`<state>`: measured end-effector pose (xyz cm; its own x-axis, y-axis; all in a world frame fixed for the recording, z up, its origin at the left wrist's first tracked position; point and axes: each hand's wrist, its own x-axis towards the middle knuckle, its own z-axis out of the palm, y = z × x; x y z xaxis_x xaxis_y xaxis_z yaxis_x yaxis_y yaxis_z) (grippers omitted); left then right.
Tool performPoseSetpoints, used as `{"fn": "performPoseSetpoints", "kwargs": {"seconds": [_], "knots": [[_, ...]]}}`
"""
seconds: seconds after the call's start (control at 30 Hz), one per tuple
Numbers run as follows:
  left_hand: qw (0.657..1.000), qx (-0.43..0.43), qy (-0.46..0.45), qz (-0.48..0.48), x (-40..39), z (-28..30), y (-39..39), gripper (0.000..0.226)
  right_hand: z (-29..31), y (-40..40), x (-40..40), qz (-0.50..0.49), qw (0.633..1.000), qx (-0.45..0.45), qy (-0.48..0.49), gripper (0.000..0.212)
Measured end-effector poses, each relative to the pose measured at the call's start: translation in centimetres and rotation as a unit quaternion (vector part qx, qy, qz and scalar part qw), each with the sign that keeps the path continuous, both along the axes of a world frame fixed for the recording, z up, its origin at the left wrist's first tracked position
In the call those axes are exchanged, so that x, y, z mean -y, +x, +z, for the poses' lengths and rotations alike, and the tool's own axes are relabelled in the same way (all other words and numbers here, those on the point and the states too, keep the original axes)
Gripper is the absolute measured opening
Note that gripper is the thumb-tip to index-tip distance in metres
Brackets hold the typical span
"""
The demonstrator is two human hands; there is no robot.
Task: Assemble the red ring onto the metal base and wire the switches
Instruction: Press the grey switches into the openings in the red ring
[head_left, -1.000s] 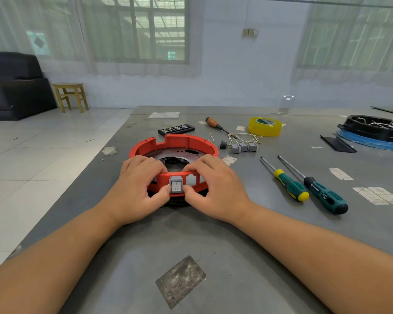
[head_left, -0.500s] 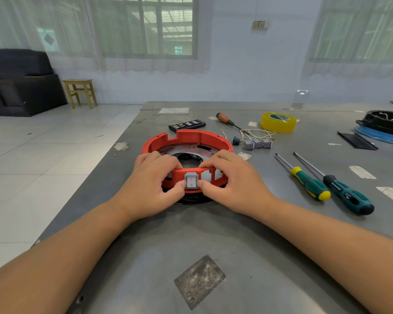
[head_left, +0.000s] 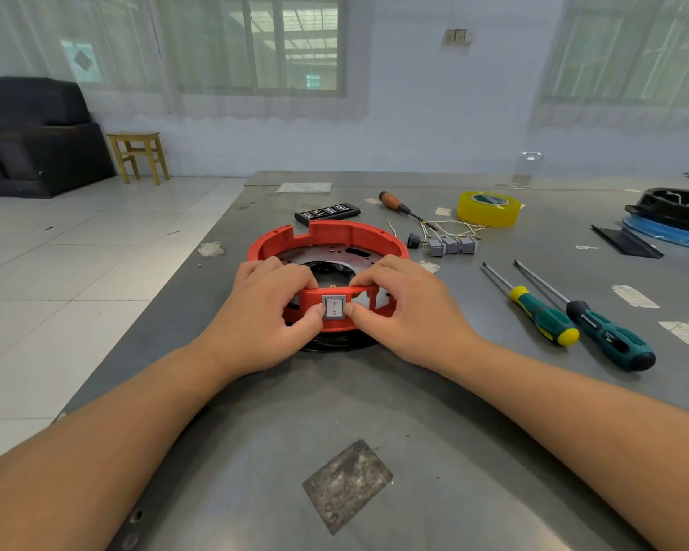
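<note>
Table point(head_left: 434, 411): grey metal worktop that carries the whole assembly and the tools, so every part stays within reach.
Red ring point(head_left: 327, 234): sits on the metal base near the table's middle, its near wall turned toward the person so the switch openings face the hands.
Metal base point(head_left: 335, 254): flat perforated plate inside the ring, lying on a black part beneath; it steadies the ring against pushing.
Left hand point(head_left: 263, 316): fingers curled over the ring's near rim, thumb pressed at the left edge of the switch; it grips the ring, apparently as a brace.
Right hand point(head_left: 406, 312): mirrors the left, fingers hooked over the rim and thumb at the switch's right edge, gripping the ring.
Screwdrivers point(head_left: 573, 312): two green-handled ones lie side by side to the right, untouched.
Tape roll point(head_left: 488, 208): yellow, at the far side, near the wires.
Spare switches point(head_left: 452, 245): three grey ones with thin wires attached, just right of the ring, presumably awaiting fitting.
Switch point(head_left: 333, 307): grey rocker set in the ring's near wall between both thumbs, likely being pushed home.
</note>
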<state>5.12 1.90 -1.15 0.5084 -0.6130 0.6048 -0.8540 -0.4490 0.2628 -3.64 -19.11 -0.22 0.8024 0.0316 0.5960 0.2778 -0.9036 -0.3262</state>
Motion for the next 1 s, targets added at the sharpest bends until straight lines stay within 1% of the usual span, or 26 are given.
{"fn": "performPoseSetpoints", "kwargs": {"seconds": [0.23,0.37,0.5,0.57,0.6,0.67,0.7,0.73,0.8,0.87,0.93,1.0], "knots": [[1.0,0.003,-0.015,0.013,0.1,-0.2,-0.5,0.021,-0.7,-0.3,0.0,-0.007,1.0,0.017,-0.01,0.03],[0.999,0.002,-0.04,0.03,0.7,-0.5,-1.6,0.031,-0.8,-0.5,0.0,0.002,1.0,0.024,-0.012,0.031],[0.999,0.028,-0.016,0.038,1.3,-0.5,-2.5,0.032,-1.1,-0.8,0.3,0.027,0.999,0.029,-0.017,0.038],[0.998,0.033,-0.014,0.042,1.3,-0.5,-2.6,0.032,-1.1,-0.8,0.9,0.042,0.999,0.032,-0.001,0.043],[0.998,0.033,-0.016,0.045,1.3,-0.5,-2.5,0.031,-1.1,-0.8,1.4,0.032,0.998,0.043,0.022,0.042],[0.998,0.025,-0.017,0.053,1.2,-0.5,-2.3,0.027,-1.0,-0.6,2.9,-0.034,0.993,0.072,0.086,0.03],[0.998,0.021,-0.017,0.057,1.1,-0.5,-2.2,0.027,-1.0,-0.4,3.8,-0.077,0.989,0.072,0.105,0.025],[0.998,0.016,-0.017,0.061,1.1,-0.5,-2.1,0.028,-1.1,-0.1,4.8,-0.119,0.986,0.055,0.104,0.022],[0.998,0.012,-0.015,0.065,1.1,-0.5,-2.0,0.031,-1.6,0.6,6.5,-0.191,0.98,-0.016,0.045,0.022],[0.998,0.011,-0.015,0.066,1.2,-0.5,-2.0,0.031,-2.0,1.5,7.6,-0.229,0.97,-0.074,-0.025,0.029],[0.998,0.01,-0.017,0.067,1.2,-0.6,-2.0,0.032,-1.9,2.8,8.3,-0.24,0.963,-0.097,-0.074,0.038],[0.998,0.008,-0.017,0.068,1.2,-0.6,-2.0,0.032,-1.6,4.3,9.0,-0.259,0.954,-0.111,-0.099,0.045]]}}
